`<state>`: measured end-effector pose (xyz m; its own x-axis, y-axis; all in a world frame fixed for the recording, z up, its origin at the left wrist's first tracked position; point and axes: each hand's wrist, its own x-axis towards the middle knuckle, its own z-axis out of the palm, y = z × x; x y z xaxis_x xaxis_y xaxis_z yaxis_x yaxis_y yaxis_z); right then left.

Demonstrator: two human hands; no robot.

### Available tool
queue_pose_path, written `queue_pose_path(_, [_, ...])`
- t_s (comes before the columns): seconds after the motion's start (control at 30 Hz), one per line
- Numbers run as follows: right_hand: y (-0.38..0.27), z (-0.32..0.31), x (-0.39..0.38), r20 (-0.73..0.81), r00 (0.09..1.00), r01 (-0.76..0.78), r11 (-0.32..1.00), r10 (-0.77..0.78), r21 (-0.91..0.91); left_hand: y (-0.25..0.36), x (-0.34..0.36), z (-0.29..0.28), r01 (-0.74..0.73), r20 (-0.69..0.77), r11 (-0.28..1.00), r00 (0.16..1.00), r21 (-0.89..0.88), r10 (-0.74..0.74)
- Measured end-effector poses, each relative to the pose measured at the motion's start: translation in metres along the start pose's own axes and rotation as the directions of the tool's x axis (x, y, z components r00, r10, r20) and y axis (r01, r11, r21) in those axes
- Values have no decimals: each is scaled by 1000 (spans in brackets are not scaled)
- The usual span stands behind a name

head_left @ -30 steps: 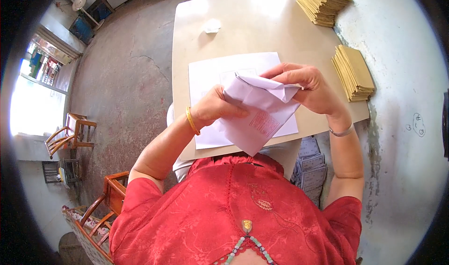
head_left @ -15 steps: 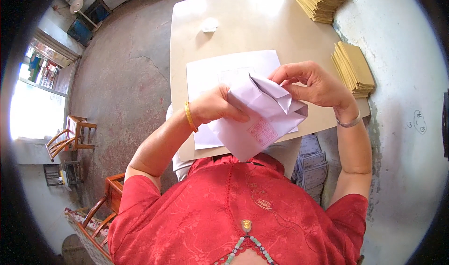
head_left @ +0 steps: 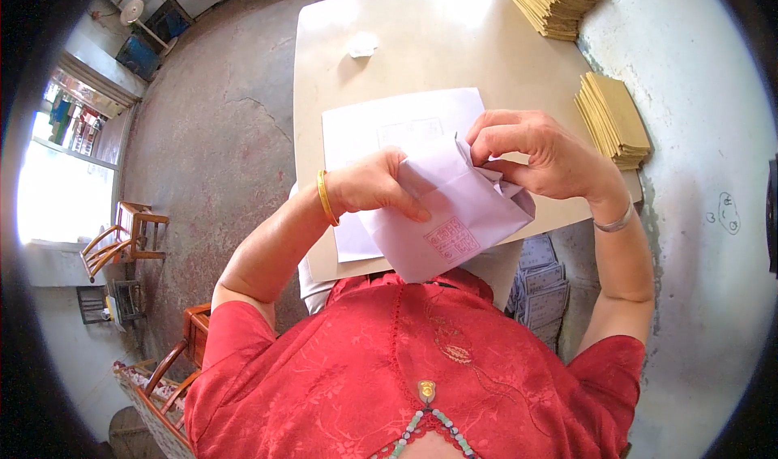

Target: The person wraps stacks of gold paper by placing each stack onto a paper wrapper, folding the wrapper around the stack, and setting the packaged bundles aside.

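I hold a pale white paper packet [head_left: 446, 208] with a red square stamp over my lap and the near edge of the table. My left hand [head_left: 373, 183] grips its left side, thumb on the face. My right hand [head_left: 543, 155] has bent fingers closed on the folded upper right edge, where the paper is creased and tucked; some fingertips are hidden. Behind the packet, flat white sheets [head_left: 352, 123] with faint printing lie on the beige table [head_left: 332, 38].
Two stacks of yellow-brown paper items [head_left: 551, 5] [head_left: 608, 115] sit along the table's right edge beside the wall. A small white object [head_left: 363, 44] is on the tabletop. Grey bundles [head_left: 541, 289] stand below at the right. Wooden chairs [head_left: 138, 232] are on the left.
My right hand has moved rightward and bent its fingers further into the folds. The packet has turned, its top flap now folded differently, and my left hand has shifted slightly.
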<state>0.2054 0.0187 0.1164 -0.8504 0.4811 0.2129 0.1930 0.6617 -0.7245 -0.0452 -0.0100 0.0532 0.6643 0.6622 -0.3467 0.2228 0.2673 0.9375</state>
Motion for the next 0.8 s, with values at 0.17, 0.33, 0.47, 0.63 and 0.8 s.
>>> queue_pose_path(0.17, [-4,-8,2,29,1000,7,1000,-7,2,8,2,-3,-53,22,999,998,1,53])
queue_pose_path(0.33, [-2,-10,-1,27,1000,2,1000,-3,26,10,4,-2,-58,17,998,998,12,57])
queue_pose_path(0.47, [-3,-6,-5,-6,999,48,999,-48,6,5,5,-2,-42,15,999,999,4,42])
queue_pose_path(0.63, [-14,-8,-14,74,987,-154,977,144,149,1,5,-6,-76,20,997,997,-20,76])
queue_pose_path(0.8, [-14,6,-19,50,990,-135,989,132,58,-2,7,-6,-92,24,995,995,-37,93])
